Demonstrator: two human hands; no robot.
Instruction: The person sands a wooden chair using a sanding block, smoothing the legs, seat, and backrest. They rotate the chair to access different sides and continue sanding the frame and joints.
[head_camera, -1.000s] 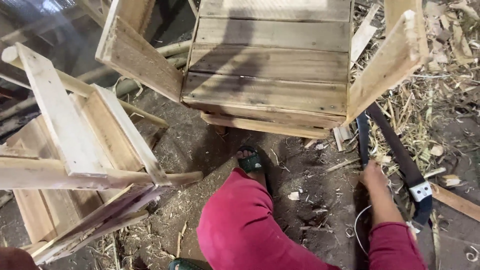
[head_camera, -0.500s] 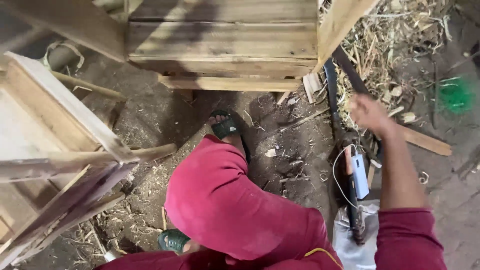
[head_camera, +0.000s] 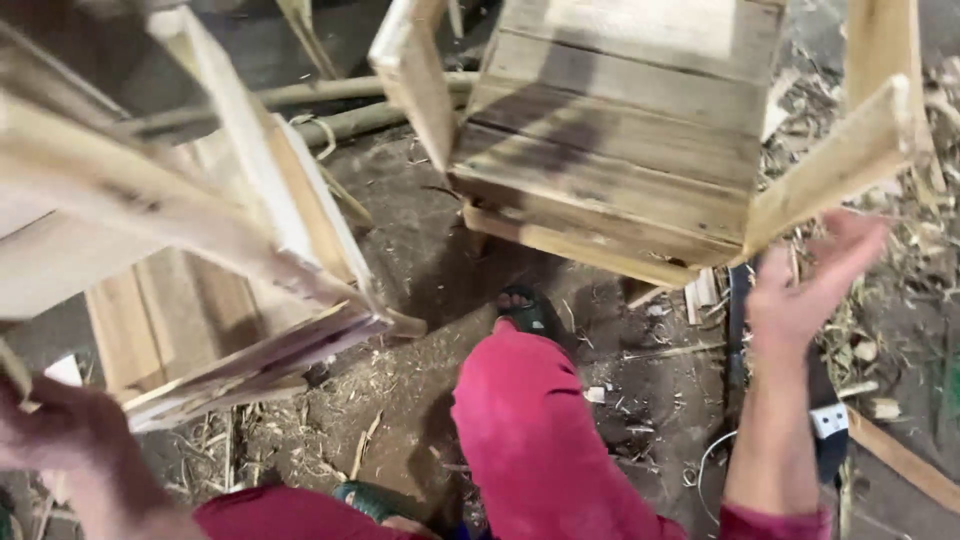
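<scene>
Fingers of the right hand (head_camera: 805, 290) spread wide and hold nothing, raised close under the angled armrest board (head_camera: 830, 170) of the slatted wooden chair (head_camera: 610, 140). The left hand (head_camera: 60, 430) sits low at the frame's edge, blurred; whether it closes on the tilted wooden frame (head_camera: 240, 260) beside it cannot be told. That frame leans over the dirt floor (head_camera: 420, 250). A sandalled foot (head_camera: 525, 310) is planted just before the chair's front rail, perhaps as a brace.

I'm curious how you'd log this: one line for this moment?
left hand: at wooden frame, grip unclear | right hand: open, raised near pallet chair | floor: dirt, wood scraps
</scene>
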